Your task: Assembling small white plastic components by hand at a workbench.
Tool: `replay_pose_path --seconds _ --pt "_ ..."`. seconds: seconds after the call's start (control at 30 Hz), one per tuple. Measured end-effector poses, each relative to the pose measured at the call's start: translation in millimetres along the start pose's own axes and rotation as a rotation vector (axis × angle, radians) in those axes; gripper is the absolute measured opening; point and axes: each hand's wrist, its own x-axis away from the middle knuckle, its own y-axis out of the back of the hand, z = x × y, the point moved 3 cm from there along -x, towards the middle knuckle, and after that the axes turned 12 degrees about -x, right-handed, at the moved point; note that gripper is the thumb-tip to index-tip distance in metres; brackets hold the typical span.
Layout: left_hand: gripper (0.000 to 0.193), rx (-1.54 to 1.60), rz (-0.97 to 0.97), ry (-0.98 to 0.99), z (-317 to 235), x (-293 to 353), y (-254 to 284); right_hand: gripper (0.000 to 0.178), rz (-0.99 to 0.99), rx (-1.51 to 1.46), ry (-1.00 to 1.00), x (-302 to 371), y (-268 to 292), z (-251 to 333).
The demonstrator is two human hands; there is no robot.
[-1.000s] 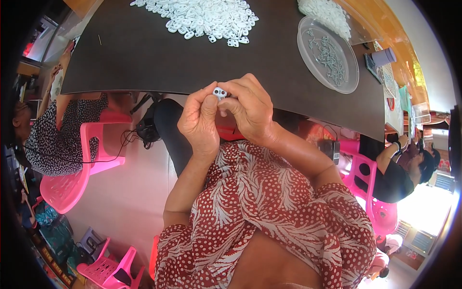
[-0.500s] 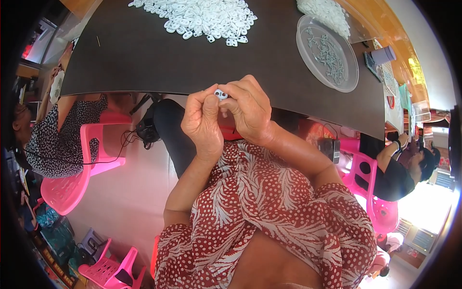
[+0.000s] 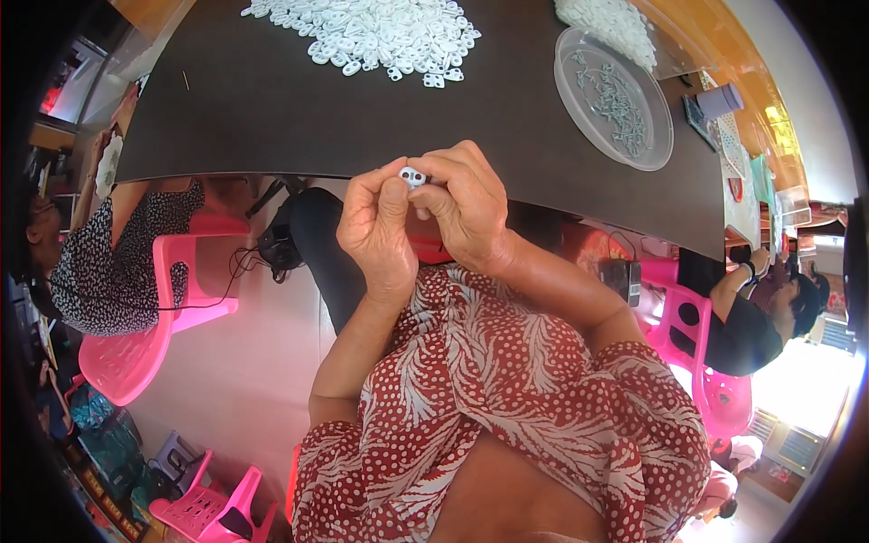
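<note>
A small white plastic piece with dark holes (image 3: 413, 176) is pinched between both my hands, just in front of the table's near edge. My left hand (image 3: 380, 226) grips its left side with thumb and forefinger. From the other side, the thumb and bent forefinger of my right hand (image 3: 466, 204) press on it. Beyond my hands, a heap of similar white pieces (image 3: 389, 36) lies on the dark table (image 3: 272, 118). A round clear plastic tray (image 3: 568, 109) with many small greyish-green parts stands to the right.
A pile of whitish small pieces (image 3: 611, 27) lies behind the tray, with a lavender cup (image 3: 720, 102) to its right. A thin stick (image 3: 186, 80) rests at the table's left. People sit on pink chairs (image 3: 127, 362) at both sides.
Both hands have shifted very slightly left, still pinching the white piece, which seems turned a little. The rest of the scene looks the same.
</note>
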Motion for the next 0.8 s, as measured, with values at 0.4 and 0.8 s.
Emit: replay_pose_path --seconds 0.4,0.8 --pt "0.019 -0.082 -0.020 -0.148 -4.0 -0.1 -11.1 0.023 -0.007 0.070 0.153 -12.1 0.5 8.6" --pt "0.019 -0.164 0.024 -0.098 -2.9 -11.1 -13.9 0.022 -0.011 0.106 0.063 -16.6 13.1 -2.7"
